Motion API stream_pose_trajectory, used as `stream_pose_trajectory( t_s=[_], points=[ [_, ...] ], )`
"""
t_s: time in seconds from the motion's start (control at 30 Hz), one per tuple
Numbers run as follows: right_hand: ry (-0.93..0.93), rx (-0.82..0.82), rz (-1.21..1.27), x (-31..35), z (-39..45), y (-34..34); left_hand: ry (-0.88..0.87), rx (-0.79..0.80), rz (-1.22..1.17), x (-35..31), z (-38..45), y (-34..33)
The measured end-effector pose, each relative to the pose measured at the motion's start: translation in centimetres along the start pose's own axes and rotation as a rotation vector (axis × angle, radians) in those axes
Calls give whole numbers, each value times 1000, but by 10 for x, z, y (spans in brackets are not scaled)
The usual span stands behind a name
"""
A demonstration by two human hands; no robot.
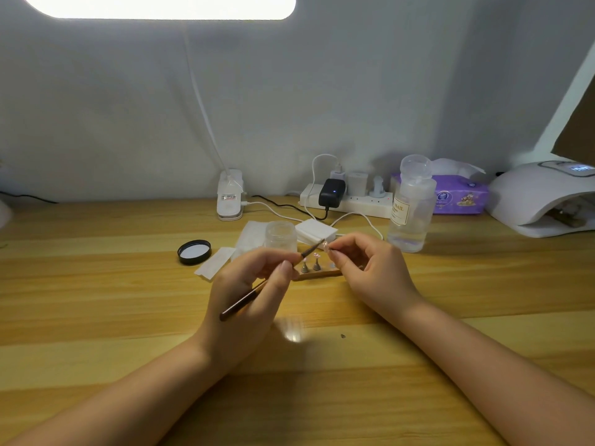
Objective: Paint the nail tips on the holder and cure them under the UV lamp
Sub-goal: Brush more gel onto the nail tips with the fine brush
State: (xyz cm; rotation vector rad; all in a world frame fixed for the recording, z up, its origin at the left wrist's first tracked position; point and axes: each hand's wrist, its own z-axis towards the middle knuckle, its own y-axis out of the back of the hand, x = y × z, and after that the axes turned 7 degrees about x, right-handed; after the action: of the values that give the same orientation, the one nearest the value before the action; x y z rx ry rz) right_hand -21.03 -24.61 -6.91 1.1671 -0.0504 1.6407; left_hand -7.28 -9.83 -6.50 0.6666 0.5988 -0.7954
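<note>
Just above the holder point(317, 274), my right hand point(370, 268) pinches a nail tip point(325, 245), lifted for access. My left hand point(248, 284) pinches the brush point(267, 281), bristles touching it to paint

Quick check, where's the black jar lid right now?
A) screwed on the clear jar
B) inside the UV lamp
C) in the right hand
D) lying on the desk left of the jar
D: the black lid lies flat on the desk, left of the open clear jar; the right hand pinches a nail tip.
</note>
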Motion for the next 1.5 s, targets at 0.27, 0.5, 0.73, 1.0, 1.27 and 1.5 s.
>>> stream_pose_trajectory(
  t_s=[0.27,0.5,0.73,1.0,1.27,1.5],
  points=[
    [5,-5,-8,0,1,0,23,42,-37,2,-2,0],
    [0,2,-20,-1,0,0,12,26,-2,1,-1,-2],
    [4,-1,-17,1,0,0,7,38,-44,2,-2,0],
    [-12,-21,-5,0,1,0,56,33,-49,5,-2,-3],
    [-16,-7,8,0,0,0,74,42,-140,1,-4,-2],
    [-12,1,17,0,0,1,76,30,-65,4,-2,-3]
  ],
)
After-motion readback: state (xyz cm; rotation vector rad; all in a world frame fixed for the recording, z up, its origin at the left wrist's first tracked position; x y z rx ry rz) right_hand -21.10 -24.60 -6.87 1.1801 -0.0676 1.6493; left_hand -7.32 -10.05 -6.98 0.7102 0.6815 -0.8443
